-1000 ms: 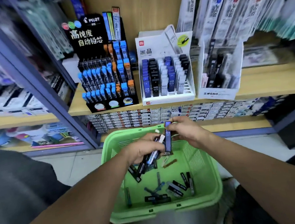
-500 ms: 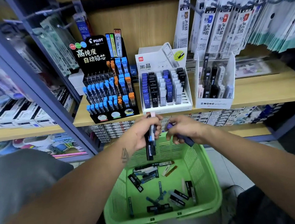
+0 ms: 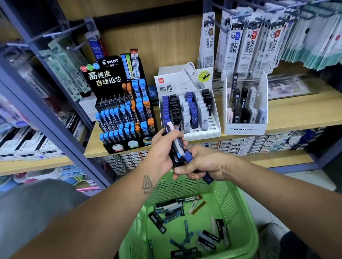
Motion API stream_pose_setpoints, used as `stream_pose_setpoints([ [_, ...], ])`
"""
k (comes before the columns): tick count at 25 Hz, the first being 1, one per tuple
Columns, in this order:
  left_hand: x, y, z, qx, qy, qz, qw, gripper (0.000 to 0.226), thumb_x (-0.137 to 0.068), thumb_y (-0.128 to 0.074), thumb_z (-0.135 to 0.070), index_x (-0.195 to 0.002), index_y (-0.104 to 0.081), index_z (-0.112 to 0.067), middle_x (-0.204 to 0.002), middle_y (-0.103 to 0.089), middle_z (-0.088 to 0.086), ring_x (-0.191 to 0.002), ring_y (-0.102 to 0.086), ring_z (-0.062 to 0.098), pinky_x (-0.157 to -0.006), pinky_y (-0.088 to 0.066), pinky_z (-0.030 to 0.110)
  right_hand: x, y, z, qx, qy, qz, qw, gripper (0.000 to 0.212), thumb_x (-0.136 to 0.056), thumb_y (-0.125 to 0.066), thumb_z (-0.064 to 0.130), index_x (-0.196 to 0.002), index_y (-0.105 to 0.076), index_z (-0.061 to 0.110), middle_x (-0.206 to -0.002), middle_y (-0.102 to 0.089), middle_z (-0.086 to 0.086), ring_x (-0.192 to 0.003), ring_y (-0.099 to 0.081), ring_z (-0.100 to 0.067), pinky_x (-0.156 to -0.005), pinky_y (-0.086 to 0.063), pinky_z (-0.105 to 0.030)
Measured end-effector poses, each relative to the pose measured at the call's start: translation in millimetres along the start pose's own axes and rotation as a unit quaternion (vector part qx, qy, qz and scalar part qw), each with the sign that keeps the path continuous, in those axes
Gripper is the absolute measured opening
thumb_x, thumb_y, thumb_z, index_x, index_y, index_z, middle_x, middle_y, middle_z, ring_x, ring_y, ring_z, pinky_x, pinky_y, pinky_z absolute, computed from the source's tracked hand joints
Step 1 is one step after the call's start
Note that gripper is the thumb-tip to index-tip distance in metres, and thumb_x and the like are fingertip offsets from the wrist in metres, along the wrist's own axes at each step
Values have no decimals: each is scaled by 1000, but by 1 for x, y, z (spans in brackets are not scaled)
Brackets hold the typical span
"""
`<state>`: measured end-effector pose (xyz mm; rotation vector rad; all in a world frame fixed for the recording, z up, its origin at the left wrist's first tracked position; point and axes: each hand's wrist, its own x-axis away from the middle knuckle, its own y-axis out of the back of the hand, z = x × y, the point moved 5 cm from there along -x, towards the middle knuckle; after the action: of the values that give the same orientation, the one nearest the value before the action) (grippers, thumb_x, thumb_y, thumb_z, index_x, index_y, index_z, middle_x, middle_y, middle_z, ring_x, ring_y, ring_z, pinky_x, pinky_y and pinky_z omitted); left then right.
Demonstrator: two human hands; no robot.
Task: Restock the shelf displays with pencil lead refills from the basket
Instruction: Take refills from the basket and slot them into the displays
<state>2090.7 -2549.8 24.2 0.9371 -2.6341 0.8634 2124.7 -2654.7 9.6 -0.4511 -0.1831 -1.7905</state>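
My left hand (image 3: 161, 152) grips a bundle of lead refill cases (image 3: 175, 147), black, white and blue, held upright above the green basket (image 3: 242, 211). My right hand (image 3: 204, 164) holds a dark blue refill case (image 3: 207, 178) and its fingers touch the bundle's lower end. Both hands hover just in front of the white display box (image 3: 213, 129) with rows of blue, black and white HB 0.5 cases. Several loose refill cases (image 3: 186, 228) lie on the basket floor.
On the wooden shelf (image 3: 300, 117) a black Pilot display (image 3: 124, 116) stands to the left and a white Mono display (image 3: 245, 107) to the right. Hanging refill packs (image 3: 261, 46) fill the hooks above. A blue-grey shelf post (image 3: 49, 122) runs diagonally at left.
Both hands rose out of the basket with refill cases and came together in front of the white display. The view tilted up toward the shelf.
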Motion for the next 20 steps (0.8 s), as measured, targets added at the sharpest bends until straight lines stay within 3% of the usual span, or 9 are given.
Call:
stream_pose_setpoints([
  [4, 0, -1, -12, -41, 20, 16, 999, 29, -82, -60, 10, -106, -55, -5, -65, -55, 15, -48, -49, 20, -43, -39, 24, 7, 7, 5, 95, -58, 17, 994, 19, -87, -74, 5, -101, -61, 2, -88, -72, -17, -52, -49, -11, -42, -32, -18],
  [6, -1, -5, -23, -74, 25, 30, 996, 29, -81, -60, 10, -105, -58, -7, -65, -56, 15, -47, -49, 20, -44, -38, 24, 16, 19, 18, 93, -82, 6, 992, 19, -94, -64, 5, -109, -54, 0, -90, -69, -17, -61, -54, -13, -50, -37, -21],
  [9, 4, -14, -38, -111, 32, 60, 992, 31, -82, -58, 11, -106, -60, -8, -64, -56, 14, -46, -49, 19, -45, -38, 23, 26, 48, 55, 28, -23, -83, 996, 22, -103, -49, 7, -114, -58, -10, -93, -69, -17, -77, -63, -18, -69, -50, -25],
  [11, 8, -21, -41, -132, 44, 87, 986, 31, -84, -55, 11, -108, -61, -8, -63, -53, 13, -46, -47, 18, -44, -37, 22, 30, 71, 80, 67, 22, -158, 985, 25, -100, -55, 14, -113, -66, -5, -96, -73, -8, -87, -64, -15, -79, -48, -24],
  [13, 11, -31, -43, -140, 56, 107, 983, 33, -85, -53, 11, -111, -60, -8, -63, -52, 13, -46, -46, 17, -44, -36, 20, 32, 91, 100, 159, 68, -232, 957, 21, -95, -66, 23, -105, -75, 6, -98, -75, -3, -90, -62, -9, -79, -43, -24],
  [15, 10, -39, -45, -137, 58, 112, 982, 35, -86, -52, 11, -114, -59, -9, -63, -51, 12, -45, -46, 17, -44, -35, 19, 32, 108, 116, 194, 127, -297, 926, 15, -90, -74, 20, -99, -75, 9, -85, -71, -3, -77, -59, -8, -76, -45, -27],
  [18, 5, -45, -51, -116, 58, 105, 986, 41, -85, -52, 11, -117, -60, -13, -63, -52, 12, -45, -48, 18, -44, -36, 19, 29, 115, 123, 268, 191, -339, 881, 23, -80, -82, 8, -96, -68, 18, -82, -63, -5, -72, -56, -11, -75, -53, -29],
  [20, 1, -46, -54, -115, 63, 109, 985, 42, -85, -52, 10, -118, -60, -16, -62, -52, 12, -46, -49, 19, -44, -38, 19, 23, 115, 121, 333, 203, -366, 845, 26, -80, -83, 10, -93, -66, 25, -84, -67, -7, -71, -60, -13, -75, -54, -27],
])
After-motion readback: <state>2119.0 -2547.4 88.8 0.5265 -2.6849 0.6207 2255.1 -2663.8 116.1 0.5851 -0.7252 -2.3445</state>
